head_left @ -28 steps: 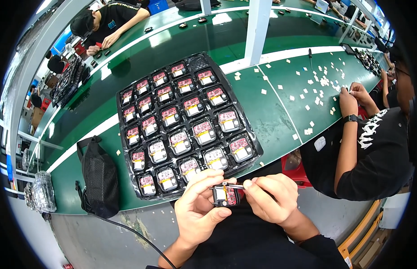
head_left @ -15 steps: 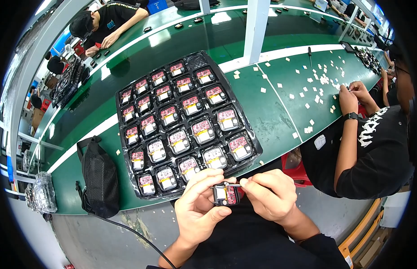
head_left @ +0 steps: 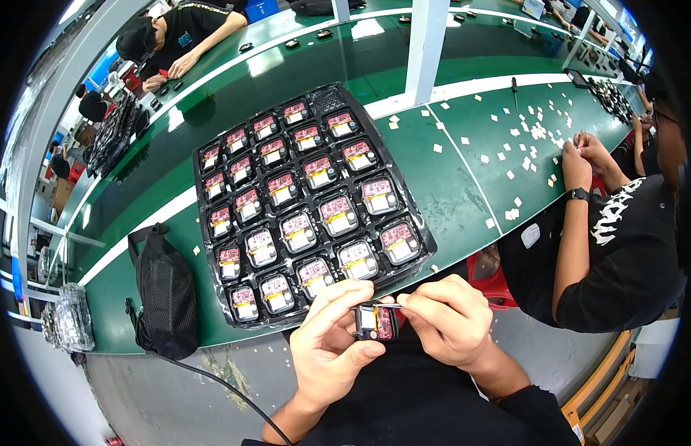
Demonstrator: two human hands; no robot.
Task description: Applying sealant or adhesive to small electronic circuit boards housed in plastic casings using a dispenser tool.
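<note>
Close in front of my body, my left hand [head_left: 324, 360] is closed around a small black device housing [head_left: 378, 323], thumb below and fingers above. Its open face shows a red circuit board, a white block and a yellow strip. From the right, my right hand [head_left: 455, 325] pinches a thin metal tool [head_left: 388, 305], whose tip lies along the housing's upper edge; its exact kind is hidden by the fingers. Just beyond both hands, a black plastic tray [head_left: 328, 102] carries rows of similar open housings on the green table.
Left of the tray lies a black mesh pouch [head_left: 165, 297], with a black cable running toward me. Small pale squares [head_left: 538, 134] are scattered to the right, near a screwdriver [head_left: 514, 93]. A co-worker [head_left: 605, 238] sits close on my right. A white post [head_left: 425, 52] rises behind the tray.
The whole view has shifted very slightly. My right hand and the tool have moved only a little at the housing's upper edge; both grips stay the same.
</note>
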